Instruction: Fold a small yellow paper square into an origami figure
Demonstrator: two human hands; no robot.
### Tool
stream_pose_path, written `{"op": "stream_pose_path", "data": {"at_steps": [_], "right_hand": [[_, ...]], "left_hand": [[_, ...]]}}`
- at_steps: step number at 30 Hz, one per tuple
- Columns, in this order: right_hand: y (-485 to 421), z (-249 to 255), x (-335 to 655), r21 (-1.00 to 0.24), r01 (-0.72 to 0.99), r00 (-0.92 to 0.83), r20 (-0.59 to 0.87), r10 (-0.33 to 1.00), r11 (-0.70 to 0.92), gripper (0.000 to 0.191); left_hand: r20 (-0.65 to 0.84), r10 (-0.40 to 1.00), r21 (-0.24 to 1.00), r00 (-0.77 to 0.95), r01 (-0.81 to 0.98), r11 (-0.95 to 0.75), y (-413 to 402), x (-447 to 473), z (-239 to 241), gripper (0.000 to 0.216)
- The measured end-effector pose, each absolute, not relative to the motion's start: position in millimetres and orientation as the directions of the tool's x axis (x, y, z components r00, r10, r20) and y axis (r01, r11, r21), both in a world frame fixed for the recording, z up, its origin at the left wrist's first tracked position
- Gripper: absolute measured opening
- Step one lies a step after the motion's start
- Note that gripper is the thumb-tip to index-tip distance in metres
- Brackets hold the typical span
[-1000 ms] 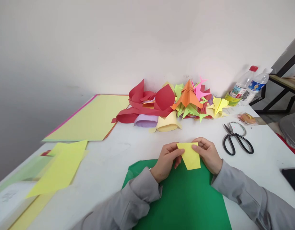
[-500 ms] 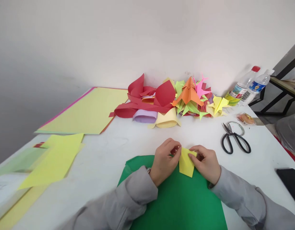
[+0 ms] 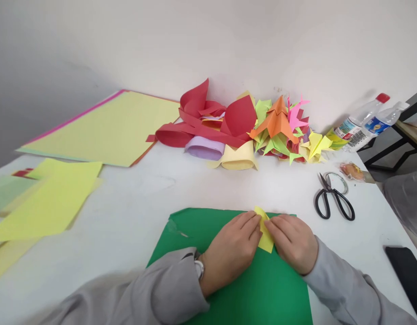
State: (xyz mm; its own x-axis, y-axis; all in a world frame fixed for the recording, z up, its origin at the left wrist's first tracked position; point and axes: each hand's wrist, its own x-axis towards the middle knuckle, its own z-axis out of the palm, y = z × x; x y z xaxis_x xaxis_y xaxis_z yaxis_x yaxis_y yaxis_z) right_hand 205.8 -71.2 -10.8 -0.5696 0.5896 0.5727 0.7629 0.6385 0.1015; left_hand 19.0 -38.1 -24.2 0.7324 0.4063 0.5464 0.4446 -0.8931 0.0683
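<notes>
A small folded yellow paper (image 3: 264, 231) lies on a green sheet (image 3: 228, 289) in front of me. My left hand (image 3: 232, 250) presses on its left side, fingers together and laid flat over it. My right hand (image 3: 291, 241) presses its right side, fingertips meeting the left hand's along a crease. Only a narrow strip of the yellow paper shows between the hands. Both grey sleeves reach in from the bottom edge, with a watch at the left wrist.
Black scissors (image 3: 333, 201) lie to the right by a tape roll (image 3: 337, 180). A heap of coloured folded paper shapes (image 3: 249, 131) sits at the wall. Large yellow sheets (image 3: 103, 131) and loose sheets (image 3: 49, 201) lie left. Two bottles (image 3: 367, 122) and a phone (image 3: 406, 273) are at right.
The yellow paper has gone from held up between both hands to pressed flat on the green sheet. Both hands lowered and closed in over it. The view shifted left.
</notes>
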Motion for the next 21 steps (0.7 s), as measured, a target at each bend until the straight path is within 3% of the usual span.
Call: {"op": "stream_pose_path", "data": {"at_steps": [5,13,21], "right_hand": [[-73.0,-1.1,209.3,0.142,0.661,-0.688,0.509,0.518,0.737,0.024],[-72.7,-1.7,212.1,0.159,0.611,-0.737,0.472,0.483,0.776,0.024],[-72.6,-2.9,213.1,0.132,0.577,-0.751,0.474,0.46,0.806,0.02]], "left_hand": [[0.498,0.484,0.086,0.719,0.514,-0.853,-37.6,18.2,-19.7,0.028],[0.507,0.487,0.109,0.711,0.508,-0.854,-35.4,19.0,-19.1,0.029],[0.457,0.45,0.033,0.767,0.491,-0.87,-35.5,17.1,-15.8,0.036]]}}
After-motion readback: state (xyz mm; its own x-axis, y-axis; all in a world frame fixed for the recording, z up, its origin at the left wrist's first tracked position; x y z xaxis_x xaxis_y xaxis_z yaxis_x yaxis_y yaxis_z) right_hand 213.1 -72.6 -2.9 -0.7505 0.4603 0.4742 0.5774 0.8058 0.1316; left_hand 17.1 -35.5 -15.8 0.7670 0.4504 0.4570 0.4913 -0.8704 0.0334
